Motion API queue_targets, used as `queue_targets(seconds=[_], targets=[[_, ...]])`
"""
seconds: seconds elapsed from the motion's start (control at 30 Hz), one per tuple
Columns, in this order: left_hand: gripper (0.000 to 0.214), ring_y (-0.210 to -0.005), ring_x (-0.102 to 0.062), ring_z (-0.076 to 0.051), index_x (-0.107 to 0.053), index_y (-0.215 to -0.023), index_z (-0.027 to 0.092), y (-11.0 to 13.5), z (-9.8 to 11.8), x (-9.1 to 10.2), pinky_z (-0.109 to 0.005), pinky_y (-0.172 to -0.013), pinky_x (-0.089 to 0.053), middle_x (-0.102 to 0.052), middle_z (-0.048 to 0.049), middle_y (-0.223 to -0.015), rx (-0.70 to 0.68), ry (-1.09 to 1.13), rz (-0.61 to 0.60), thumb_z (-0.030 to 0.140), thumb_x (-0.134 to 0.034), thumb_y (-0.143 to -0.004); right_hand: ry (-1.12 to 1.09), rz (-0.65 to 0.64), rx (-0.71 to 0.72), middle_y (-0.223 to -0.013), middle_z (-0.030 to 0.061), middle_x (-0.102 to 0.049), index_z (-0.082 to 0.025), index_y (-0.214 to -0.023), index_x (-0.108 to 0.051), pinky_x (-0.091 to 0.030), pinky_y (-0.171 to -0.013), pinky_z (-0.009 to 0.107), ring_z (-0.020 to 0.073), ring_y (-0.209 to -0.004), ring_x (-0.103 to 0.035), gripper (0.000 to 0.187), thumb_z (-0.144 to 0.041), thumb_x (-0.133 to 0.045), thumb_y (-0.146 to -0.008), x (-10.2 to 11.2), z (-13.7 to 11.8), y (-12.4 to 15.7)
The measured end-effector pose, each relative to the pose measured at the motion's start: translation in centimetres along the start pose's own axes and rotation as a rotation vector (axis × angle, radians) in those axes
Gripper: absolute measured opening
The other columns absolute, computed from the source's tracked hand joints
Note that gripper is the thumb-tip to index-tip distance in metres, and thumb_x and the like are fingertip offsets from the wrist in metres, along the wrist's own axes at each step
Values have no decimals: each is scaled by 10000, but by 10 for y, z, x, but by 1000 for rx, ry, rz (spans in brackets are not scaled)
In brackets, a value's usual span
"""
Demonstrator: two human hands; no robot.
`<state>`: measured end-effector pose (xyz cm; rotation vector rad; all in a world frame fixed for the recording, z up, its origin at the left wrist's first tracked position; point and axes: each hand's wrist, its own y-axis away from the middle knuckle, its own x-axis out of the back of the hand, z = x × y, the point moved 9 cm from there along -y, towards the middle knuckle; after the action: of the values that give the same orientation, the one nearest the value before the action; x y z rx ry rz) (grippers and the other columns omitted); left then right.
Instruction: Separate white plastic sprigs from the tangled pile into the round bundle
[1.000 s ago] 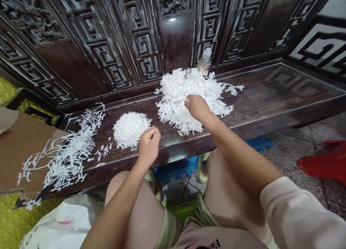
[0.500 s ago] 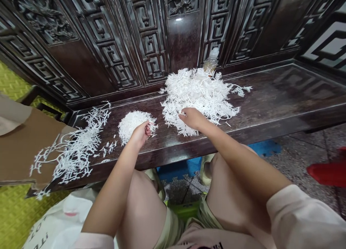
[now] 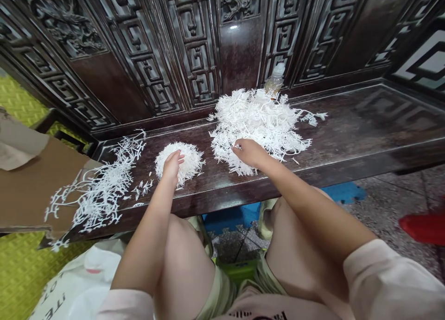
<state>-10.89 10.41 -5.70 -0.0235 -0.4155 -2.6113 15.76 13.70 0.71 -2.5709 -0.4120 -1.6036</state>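
The fingers of the left hand [image 3: 171, 166] are curled down onto the top of a small domed mound of white branching plastic sprigs [image 3: 189, 165], pressing into it; whether they are closing on any strand cannot be determined. The fingers of the right hand [image 3: 252, 153] are bent and resting on the near edge of a larger loose heap of the same sprigs [image 3: 259, 118], and it cannot be determined whether they are gripping anything.

Both the mound and the heap are sitting on a dark carved-wood counter [image 3: 351, 125], centre frame, with a strip of dark wood showing between them. The heap's rear edge is reaching the counter's carved back panel [image 3: 239, 37] and partly hiding a plastic bottle [image 3: 274, 79]. Its stray tips are extending right, where a long stretch of polished counter top is running on to the frame edge.

Left of the mound, a spread of loose sprigs [image 3: 104, 190] is lying across the counter and over a cardboard sheet [image 3: 38, 185], which is overlapping the counter's left end. Some tips are hanging past the front edge.

Below that edge, a white plastic bag [image 3: 78, 283] is lying at lower left, a blue foam mat [image 3: 344, 192] is showing under the counter, and a red object [image 3: 422, 227] is sitting at the right frame edge.
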Motion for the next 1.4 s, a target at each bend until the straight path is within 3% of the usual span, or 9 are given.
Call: queue_targets(seconds=[0.13, 0.23, 0.47, 0.57, 0.63, 0.8, 0.87, 1.1, 1.4], targets=[[144, -890, -528, -133, -609, -771, 187, 6, 17, 2, -240, -793, -367, -612, -24, -918, -205, -173, 82, 239, -516, -675, -188, -56, 45, -809, 94, -584, -142, -777, -563, -342, -617, 264, 174, -722, -508, 255, -350, -416, -766, -5, -5, -1], [171, -843, -534, -147, -610, -763, 178, 9, 24, 4, -267, -796, -377, -616, -25, -875, -313, -262, 181, 271, -500, -672, -404, -182, 20, -702, 52, -559, -156, -689, -532, -338, -546, 248, 126, -574, -468, 253, -383, -437, -744, -16, -7, 1], [162, -654, -525, -111, -575, -727, 137, 2, 16, 28, -256, -659, -415, -586, -30, -772, -244, -120, 338, 239, -491, -633, -688, -290, 25, -687, 35, -553, -156, -577, -519, -348, -589, 236, 113, -638, -455, 206, -321, -497, -697, -22, -19, 7], [191, -601, -509, -99, -568, -771, 143, 6, 18, 21, -245, -608, -409, -567, -20, -739, -214, -110, 259, 255, -473, -650, -730, -325, 46, -700, 35, -563, -157, -593, -542, -344, -606, 246, 121, -666, -461, 218, -349, -510, -692, -25, -22, 8], [197, -596, -502, -102, -577, -775, 150, 15, 25, 0, -242, -601, -400, -559, -15, -710, -230, -164, 116, 272, -473, -662, -744, -342, 50, -689, 30, -555, -156, -592, -543, -334, -596, 249, 114, -641, -448, 222, -352, -513, -691, -27, -24, 9], [241, -675, -517, -112, -587, -798, 158, 66, 33, -84, -240, -662, -390, -578, -20, -775, -285, -251, -500, 357, -532, -674, -871, -366, 20, -643, 4, -523, -167, -691, -539, -303, -550, 240, 106, -610, -431, 148, -314, -527, -682, -31, -31, 10], [276, -701, -520, -116, -571, -810, 156, 85, 31, -105, -238, -678, -384, -576, -16, -769, -301, -250, -642, 396, -541, -676, -966, -324, -35, -634, -10, -508, -181, -758, -510, -297, -531, 235, 100, -586, -427, 127, -278, -525, -678, -30, -31, 10], [258, -643, -502, -113, -562, -713, 151, 85, 34, -98, -230, -637, -373, -554, 6, -655, -382, -230, -471, 406, -549, -672, -1147, -314, -57, -669, -10, -495, -184, -743, -459, -312, -506, 230, 93, -561, -430, 119, -285, -497, -692, -26, -37, 12], [288, -647, -495, -118, -567, -657, 164, 85, 45, -87, -238, -646, -359, -565, -2, -652, -413, -284, -438, 415, -454, -743, -1133, -280, 84, -718, 6, -533, -164, -690, -519, -344, -536, 223, 91, -612, -451, 99, -262, -530, -684, -21, -39, 8]])
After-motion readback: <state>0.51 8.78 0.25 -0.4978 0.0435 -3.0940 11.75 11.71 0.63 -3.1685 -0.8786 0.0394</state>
